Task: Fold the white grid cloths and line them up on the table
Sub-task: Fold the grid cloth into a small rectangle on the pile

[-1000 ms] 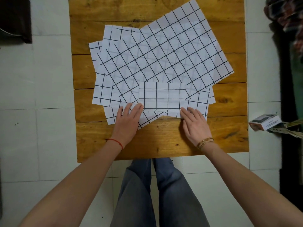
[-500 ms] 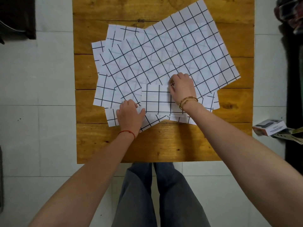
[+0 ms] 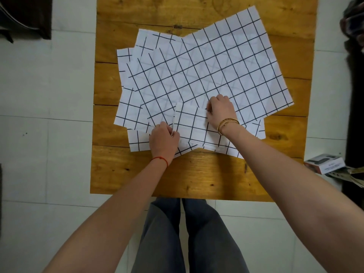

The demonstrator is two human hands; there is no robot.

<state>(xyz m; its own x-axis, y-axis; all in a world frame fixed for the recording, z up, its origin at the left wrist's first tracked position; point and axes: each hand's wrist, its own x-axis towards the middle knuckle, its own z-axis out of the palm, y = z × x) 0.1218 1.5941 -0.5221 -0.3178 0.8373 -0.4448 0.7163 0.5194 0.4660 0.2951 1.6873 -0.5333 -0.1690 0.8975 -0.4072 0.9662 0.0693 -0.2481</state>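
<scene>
A: Where does the folded cloth (image 3: 192,125) lie?

B: On top of the pile of spread grid cloths (image 3: 206,71), at the pile's near edge, roughly at the middle of the wooden tabletop (image 3: 197,174). The spread cloths overlap one another at different angles, and the largest one lies uppermost, tilted.

A: And the person's hands?

B: The left hand (image 3: 163,139) is curled at the folded cloth's left edge, pinching that edge, which stands slightly raised. The right hand (image 3: 220,111) is curled at the cloth's far right corner, fingers bent down onto it; it appears to grip the corner. A red string (image 3: 160,159) circles the left wrist and gold bangles (image 3: 227,123) the right.

A: Any containers in view?

B: Only a small box (image 3: 324,163) on the white tiled floor (image 3: 45,154), right of the tabletop, closed, so its contents cannot be told. Some papers (image 3: 352,174) lie just beside it. The person's grey trousers (image 3: 187,233) show below the tabletop's near edge.
</scene>
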